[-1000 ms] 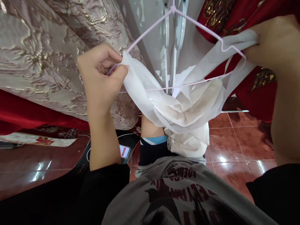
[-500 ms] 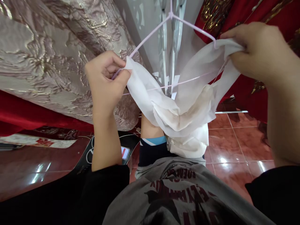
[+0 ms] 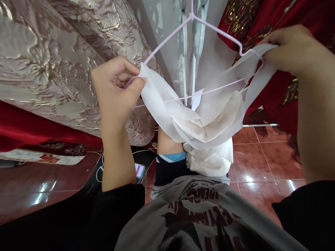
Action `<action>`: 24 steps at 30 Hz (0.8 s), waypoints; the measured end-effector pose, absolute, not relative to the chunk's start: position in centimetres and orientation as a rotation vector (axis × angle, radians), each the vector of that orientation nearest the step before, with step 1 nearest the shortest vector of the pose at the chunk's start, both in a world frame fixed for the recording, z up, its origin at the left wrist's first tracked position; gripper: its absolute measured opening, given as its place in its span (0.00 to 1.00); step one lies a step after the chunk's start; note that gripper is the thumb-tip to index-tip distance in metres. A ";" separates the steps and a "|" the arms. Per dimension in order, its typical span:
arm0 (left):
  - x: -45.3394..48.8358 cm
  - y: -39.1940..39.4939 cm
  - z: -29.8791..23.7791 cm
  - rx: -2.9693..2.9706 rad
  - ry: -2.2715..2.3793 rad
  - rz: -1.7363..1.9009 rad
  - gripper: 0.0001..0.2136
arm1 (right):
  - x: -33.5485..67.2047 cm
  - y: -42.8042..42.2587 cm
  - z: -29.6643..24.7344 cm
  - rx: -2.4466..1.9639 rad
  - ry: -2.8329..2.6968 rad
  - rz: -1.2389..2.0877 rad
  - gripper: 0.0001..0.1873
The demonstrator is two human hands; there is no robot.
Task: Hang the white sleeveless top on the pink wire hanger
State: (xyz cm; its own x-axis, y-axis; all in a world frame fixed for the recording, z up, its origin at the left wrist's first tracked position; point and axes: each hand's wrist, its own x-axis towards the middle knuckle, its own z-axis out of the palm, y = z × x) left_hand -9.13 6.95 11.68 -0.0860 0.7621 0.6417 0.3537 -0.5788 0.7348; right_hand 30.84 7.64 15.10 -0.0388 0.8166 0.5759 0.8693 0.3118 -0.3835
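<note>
A pale pink hanger hangs in front of me, its crossbar running behind and through the neck of a sheer white garment. My left hand is closed, pinching the garment's left edge between thumb and finger at the hanger's left end. At the upper right, my right hand is closed on the garment's other edge and holds it stretched out past the hanger's right end, whose notch shows bare. The garment's neckline sags between the hands, and its cream lower part drapes over my lap.
Shiny embossed pinkish fabric hangs on the left, and red cloth with gold ornament on the right. Grey panels with metal handles stand behind the hanger. A phone lies on a black surface low on the left. The floor is red tile.
My right hand has moved to the right, pulling the garment's edge outward. The hanger's right notch and end now show more. My left hand has hardly moved.
</note>
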 end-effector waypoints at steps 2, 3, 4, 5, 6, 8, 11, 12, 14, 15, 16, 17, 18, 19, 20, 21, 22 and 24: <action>-9.2 7.0 11.6 1.896 1.162 1.719 0.09 | 30.1 6.9 15.2 -1.457 -1.852 -0.121 0.19; -9.2 7.0 11.6 1.906 1.148 1.726 0.08 | 29.8 6.6 15.5 -1.442 -1.855 -0.128 0.19; -9.2 7.0 11.5 1.908 1.141 1.731 0.08 | 29.5 6.4 15.9 -1.435 -1.863 -0.136 0.18; -9.2 6.9 11.6 1.897 1.144 1.732 0.09 | 29.1 6.2 16.4 -1.448 -1.880 -0.145 0.17; -9.2 6.9 11.6 1.877 1.151 1.732 0.09 | 28.8 6.1 16.8 -1.490 -1.915 -0.155 0.15; -9.0 6.7 11.7 1.804 1.179 1.747 0.11 | 28.0 5.9 17.3 -1.608 -1.999 -0.196 0.18; -8.5 6.5 11.9 1.648 1.223 1.788 0.14 | 26.7 5.3 16.0 -1.586 -2.055 -0.291 0.34; -8.3 6.5 12.0 1.597 1.233 1.801 0.14 | 26.3 4.9 15.0 -1.492 -2.055 -0.318 0.36; -8.1 6.5 12.0 1.528 1.250 1.810 0.16 | 25.9 4.0 12.8 -1.270 -2.090 -0.320 0.35; -8.1 6.6 11.9 1.525 1.257 1.809 0.16 | 25.8 3.5 11.9 -1.181 -2.145 -0.278 0.33; -8.1 6.7 11.8 1.550 1.262 1.805 0.16 | 25.8 3.0 11.2 -1.117 -2.211 -0.213 0.30; -8.2 6.9 11.6 1.605 1.262 1.799 0.16 | 25.8 2.4 10.9 -1.091 -2.269 -0.139 0.27; -8.4 7.1 11.4 1.686 1.257 1.789 0.15 | 25.8 1.8 11.0 -1.112 -2.297 -0.082 0.22; -8.6 7.3 11.2 1.777 1.245 1.780 0.13 | 25.8 1.1 11.4 -1.170 -2.280 -0.060 0.18; -8.9 7.5 10.9 1.864 1.231 1.776 0.11 | 25.7 0.5 12.0 -1.235 -2.219 -0.075 0.14; -9.2 7.8 10.7 1.939 1.219 1.776 0.08 | 25.4 -0.2 12.8 -1.288 -2.127 -0.111 0.11; -9.4 8.1 10.4 1.988 1.217 1.783 0.06 | 25.0 -0.9 13.7 -1.313 -2.037 -0.137 0.10; -9.8 8.5 10.0 2.024 1.227 1.785 0.08 | 23.9 -1.9 15.1 -1.258 -1.931 -0.134 0.09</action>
